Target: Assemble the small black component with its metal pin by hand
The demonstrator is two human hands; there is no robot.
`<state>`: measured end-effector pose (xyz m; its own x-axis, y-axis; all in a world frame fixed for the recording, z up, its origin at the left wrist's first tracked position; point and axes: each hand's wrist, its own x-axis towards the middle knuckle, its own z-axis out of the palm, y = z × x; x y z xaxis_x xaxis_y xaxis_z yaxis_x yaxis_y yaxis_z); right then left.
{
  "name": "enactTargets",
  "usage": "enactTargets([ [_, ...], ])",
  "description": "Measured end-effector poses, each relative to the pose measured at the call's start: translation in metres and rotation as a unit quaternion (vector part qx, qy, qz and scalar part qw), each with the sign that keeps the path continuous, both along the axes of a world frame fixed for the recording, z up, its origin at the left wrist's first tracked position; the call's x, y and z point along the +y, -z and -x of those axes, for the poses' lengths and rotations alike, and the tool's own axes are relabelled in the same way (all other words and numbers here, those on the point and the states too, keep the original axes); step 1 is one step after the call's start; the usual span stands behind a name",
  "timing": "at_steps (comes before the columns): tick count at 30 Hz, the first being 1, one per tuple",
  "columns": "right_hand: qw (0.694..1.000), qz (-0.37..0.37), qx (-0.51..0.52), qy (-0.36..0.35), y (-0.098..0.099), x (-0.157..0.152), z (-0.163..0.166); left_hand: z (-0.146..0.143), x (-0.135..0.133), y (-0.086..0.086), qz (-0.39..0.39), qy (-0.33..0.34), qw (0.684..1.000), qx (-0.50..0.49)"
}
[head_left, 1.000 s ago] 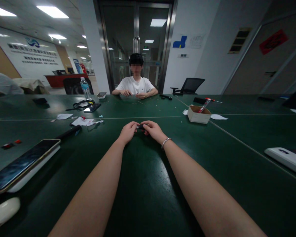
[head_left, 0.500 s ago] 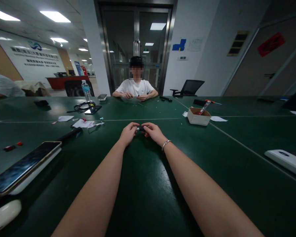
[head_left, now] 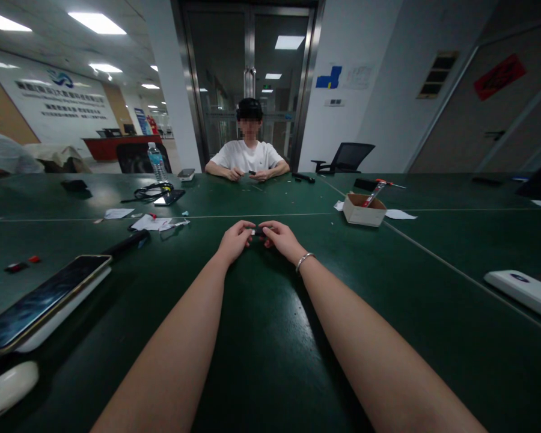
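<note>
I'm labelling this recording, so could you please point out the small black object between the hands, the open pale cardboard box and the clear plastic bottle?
Small black object (head_left: 258, 231), head view: its dark body.
Open pale cardboard box (head_left: 363, 216), head view: its front wall.
Clear plastic bottle (head_left: 155, 157), head view: its blue label.

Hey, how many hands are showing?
4: your left hand and right hand at the small black object, and two hands of the person across the table. Another person at the left edge may have more hidden.

At twelve o'clock, the small object (head_left: 258, 231) is black (silvery at one end). The table (head_left: 261, 337) is dark green with pale lines, the box (head_left: 363, 217) at one o'clock cream.
</note>
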<state>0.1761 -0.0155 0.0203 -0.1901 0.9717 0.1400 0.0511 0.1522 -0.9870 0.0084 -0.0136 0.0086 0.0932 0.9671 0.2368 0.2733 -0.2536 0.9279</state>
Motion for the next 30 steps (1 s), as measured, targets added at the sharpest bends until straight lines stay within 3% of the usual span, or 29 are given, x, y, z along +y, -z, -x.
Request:
enactTargets([
  [13, 1.0, 0.004, -0.004, 0.002, 0.0, 0.0005, 0.0004, 0.0008, 0.0013, 0.0023, -0.013, -0.023, 1.0, 0.007],
  [30, 1.0, 0.013, 0.023, 0.005, -0.0023, -0.0012, 0.0012, -0.0001, -0.0018, -0.0024, -0.011, -0.006, 0.999, -0.046],
])
